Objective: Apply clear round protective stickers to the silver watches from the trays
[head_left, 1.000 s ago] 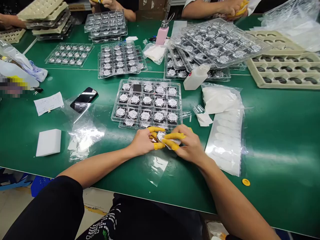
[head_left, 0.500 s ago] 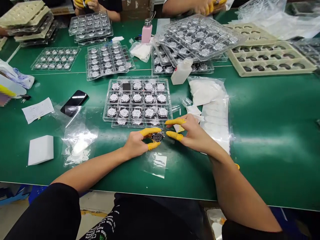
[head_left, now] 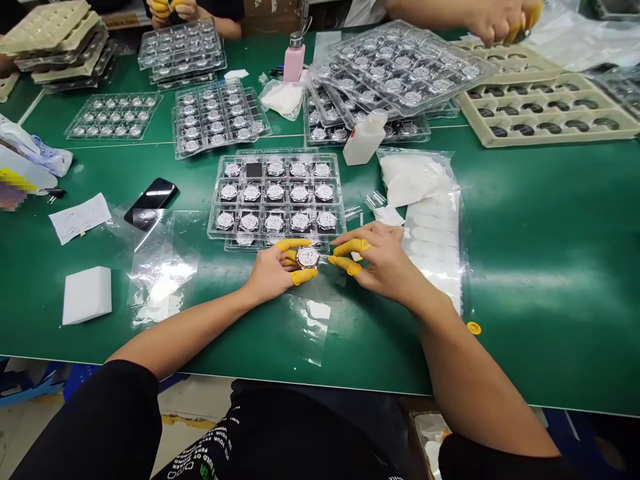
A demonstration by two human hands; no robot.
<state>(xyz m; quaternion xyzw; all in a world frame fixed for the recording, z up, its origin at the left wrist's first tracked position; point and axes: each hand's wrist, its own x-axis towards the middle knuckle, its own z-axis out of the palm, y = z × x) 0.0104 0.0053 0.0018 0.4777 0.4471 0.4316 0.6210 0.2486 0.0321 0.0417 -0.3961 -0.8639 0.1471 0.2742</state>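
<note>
My left hand [head_left: 273, 272], yellow cots on its fingertips, grips a round silver watch case [head_left: 307, 257] by its edges, engraved back facing up. On the right of that case, my right hand [head_left: 377, 260] pinches its cotted thumb and finger together. A thin, pale bit shows between those fingertips and the case, too small to name. Just beyond both hands lies a clear plastic tray [head_left: 213, 223] of similar watch cases, stacked on another; one back-row pocket shows only a dark square. Below the hands, a clear film sheet [head_left: 310, 333] lies on the green table [head_left: 540, 247].
A white bottle [head_left: 365, 139], a bag of white material [head_left: 417, 177] and small clear strips [head_left: 375, 200] lie beyond my right hand. A phone [head_left: 151, 202], a paper slip [head_left: 80, 218] and a white block [head_left: 87, 295] are leftward. Co-workers' hands [head_left: 500, 23] work across the table.
My right thumb and finger have closed into a pinch beside the watch case. The case has tilted, its back now bright. A co-worker's hand at the top has moved right.
</note>
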